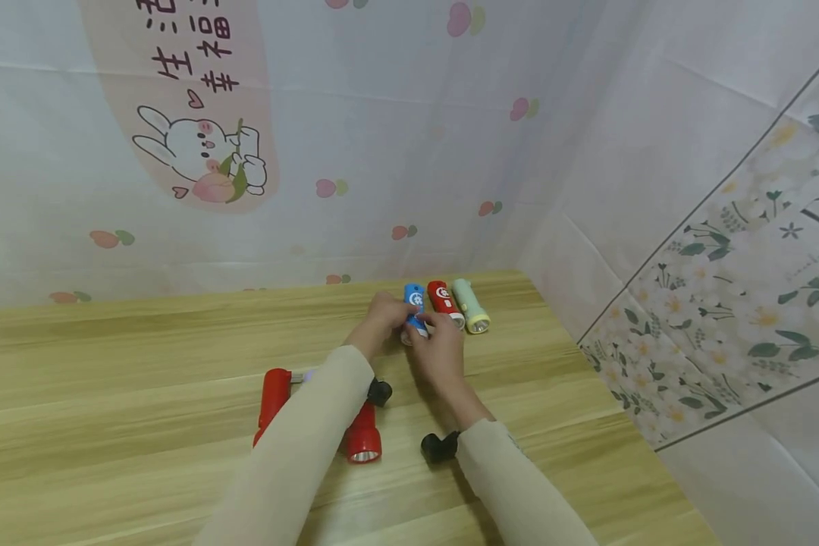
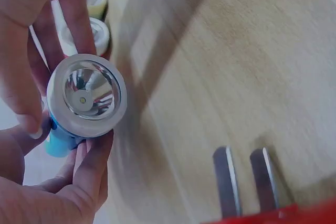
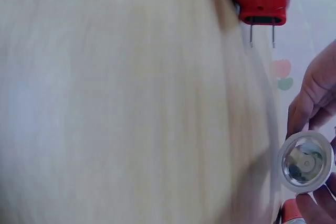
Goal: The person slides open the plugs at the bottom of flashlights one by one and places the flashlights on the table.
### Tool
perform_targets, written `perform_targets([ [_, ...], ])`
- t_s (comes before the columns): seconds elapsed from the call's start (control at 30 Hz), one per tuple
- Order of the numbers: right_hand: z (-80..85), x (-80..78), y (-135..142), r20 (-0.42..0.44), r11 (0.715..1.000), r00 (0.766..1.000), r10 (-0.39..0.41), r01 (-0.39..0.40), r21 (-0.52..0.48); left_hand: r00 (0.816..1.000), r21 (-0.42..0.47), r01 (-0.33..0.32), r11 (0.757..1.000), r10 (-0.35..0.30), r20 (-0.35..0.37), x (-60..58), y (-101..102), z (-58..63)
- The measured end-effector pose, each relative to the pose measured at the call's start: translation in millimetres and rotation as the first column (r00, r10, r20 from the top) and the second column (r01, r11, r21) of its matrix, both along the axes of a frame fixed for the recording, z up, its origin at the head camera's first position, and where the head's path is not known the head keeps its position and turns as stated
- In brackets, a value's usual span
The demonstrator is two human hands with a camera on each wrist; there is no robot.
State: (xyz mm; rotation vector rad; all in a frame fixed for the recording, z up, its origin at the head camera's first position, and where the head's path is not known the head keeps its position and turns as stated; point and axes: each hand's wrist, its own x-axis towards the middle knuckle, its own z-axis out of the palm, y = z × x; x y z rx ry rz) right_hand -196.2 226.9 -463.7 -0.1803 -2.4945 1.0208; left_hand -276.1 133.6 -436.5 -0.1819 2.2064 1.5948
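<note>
Clamped on the blue flashlight [image 1: 414, 294] from both sides, the left hand [image 1: 386, 312] and right hand [image 1: 439, 345] grip its body near the front, its lens [image 2: 89, 90] facing the person. It lies at the left end of a row: a white-rimmed red flashlight [image 1: 440, 296] just beside it, then a pale green flashlight [image 1: 467, 297]. Whether it rests fully on the wood-grain tabletop [image 1: 143, 364], I cannot tell. A light, level pinch seems best, body kept roughly parallel to its neighbour; the right fingers are close to that neighbour, so a wide swing could roll it. Nearer the person, the left sleeve [image 1: 300, 447] partly covers a red flashlight with two metal prongs [image 1: 275, 390] and another red flashlight [image 1: 364, 436]; that elbow is best kept high, clear of them.
</note>
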Motion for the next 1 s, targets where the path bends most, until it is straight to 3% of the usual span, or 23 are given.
perform_targets([
  [0.1,4.2,0.7,-4,0.001,0.989,1.000,0.005,-0.005,-0.147,1.000,0.023,0.012,1.000,-0.012,0.004,1.2,-7,4.9],
  [0.2,11.2,1.7,-7,0.015,0.959,1.000,0.005,-0.001,-0.282,0.999,0.058,0.033,0.998,-0.032,-0.017,5.4,-15,13.2],
  [0.33,22.1,3.5,-8,0.061,0.929,0.997,0.041,-0.016,-0.369,0.994,0.094,0.090,0.992,-0.082,-0.077,12.3,-23,25.2],
  [0.57,32.7,14.4,-6,0.157,0.897,0.980,0.125,-0.044,-0.439,0.975,0.084,0.163,0.983,-0.147,-0.169,24.0,-32,33.4],
  [0.83,36.4,28.9,-5,0.134,0.881,0.968,0.212,-0.131,-0.454,0.922,-0.010,0.194,0.981,-0.185,-0.339,48.7,-44,38.9],
  [1.0,43.8,39.0,-9,0.100,0.866,0.972,0.212,-0.139,-0.481,0.913,-0.024,0.185,0.982,-0.181,-0.367,59.6,-51,48.1],
])
